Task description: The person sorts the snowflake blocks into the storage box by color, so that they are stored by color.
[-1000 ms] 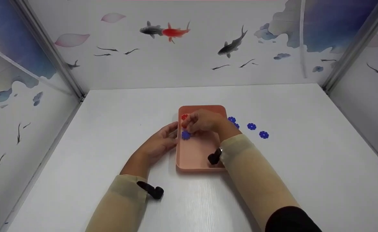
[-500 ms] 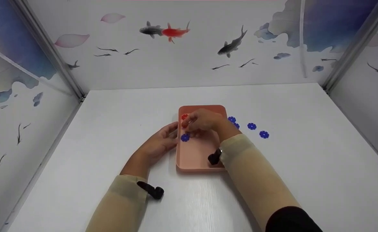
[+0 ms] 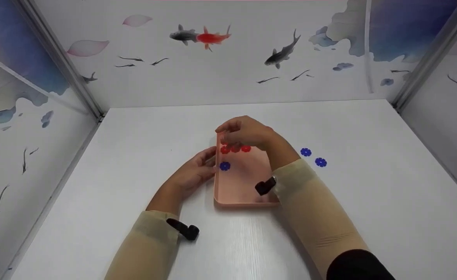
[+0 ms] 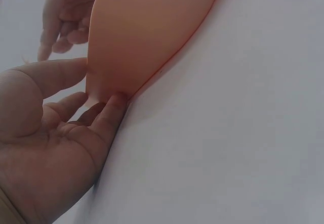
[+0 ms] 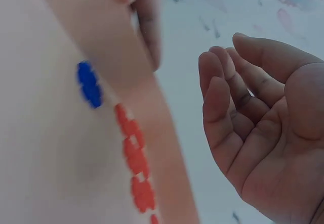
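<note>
The pink rectangular tray (image 3: 234, 190) lies on the white table. Inside it, several red flower-shaped plastic discs (image 3: 246, 148) are grouped toward the far end, some of them hidden under my right hand. One blue flower-shaped disc (image 3: 225, 166) lies nearer, by the left wall. My left hand (image 3: 192, 173) rests its fingertips against the outside of the left wall; the left wrist view shows them touching the tray side (image 4: 136, 32). Above the tray's far end, my right hand (image 3: 248, 132) is raised with loosely bent fingers. Nothing shows in it in the right wrist view.
Two blue discs, one (image 3: 305, 152) a little behind the other (image 3: 320, 162), lie on the table right of the tray. My right forearm crosses the tray's right side. Printed panels (image 3: 228, 77) enclose the table at the back and sides.
My right hand has lifted away from the blue disc and moved toward the tray's far end, uncovering red discs. It now hides the blue discs closest to the tray. My left hand stays put.
</note>
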Demonstrator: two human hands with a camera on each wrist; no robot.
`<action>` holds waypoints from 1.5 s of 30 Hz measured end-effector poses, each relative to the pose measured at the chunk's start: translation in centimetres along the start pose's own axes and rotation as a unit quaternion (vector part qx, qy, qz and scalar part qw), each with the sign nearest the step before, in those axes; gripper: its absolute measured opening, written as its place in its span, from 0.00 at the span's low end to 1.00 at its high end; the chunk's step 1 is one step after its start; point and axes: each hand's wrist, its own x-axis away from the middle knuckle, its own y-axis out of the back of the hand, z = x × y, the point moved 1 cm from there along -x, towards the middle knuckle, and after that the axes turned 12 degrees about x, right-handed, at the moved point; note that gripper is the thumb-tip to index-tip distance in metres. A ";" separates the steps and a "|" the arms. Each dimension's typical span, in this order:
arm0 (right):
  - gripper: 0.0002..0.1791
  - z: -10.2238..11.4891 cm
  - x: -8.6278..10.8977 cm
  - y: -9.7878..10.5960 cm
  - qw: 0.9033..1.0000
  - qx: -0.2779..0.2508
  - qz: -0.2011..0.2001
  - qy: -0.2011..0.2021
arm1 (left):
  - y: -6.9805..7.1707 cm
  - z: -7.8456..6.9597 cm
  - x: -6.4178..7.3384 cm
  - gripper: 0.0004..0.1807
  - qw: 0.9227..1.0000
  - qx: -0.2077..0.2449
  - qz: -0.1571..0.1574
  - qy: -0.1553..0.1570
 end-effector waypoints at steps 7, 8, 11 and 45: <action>0.18 0.5 3.3 1.9 0.999 -0.001 -0.046 0.017 | -0.2 -0.1 -0.1 0.44 1.000 -0.003 -0.015 0.009; 0.17 0.3 3.9 2.2 0.998 0.001 -0.056 0.016 | -0.2 -0.2 -0.1 0.44 1.000 -0.005 -0.018 0.010; 0.17 -0.6 5.5 3.2 0.997 0.002 -0.080 0.014 | -0.3 -0.3 0.0 0.45 1.000 -0.006 -0.022 0.009; 0.27 -15.8 10.6 10.3 0.975 0.007 -0.145 -0.166 | -0.3 0.0 0.0 0.43 1.000 -0.001 -0.023 0.004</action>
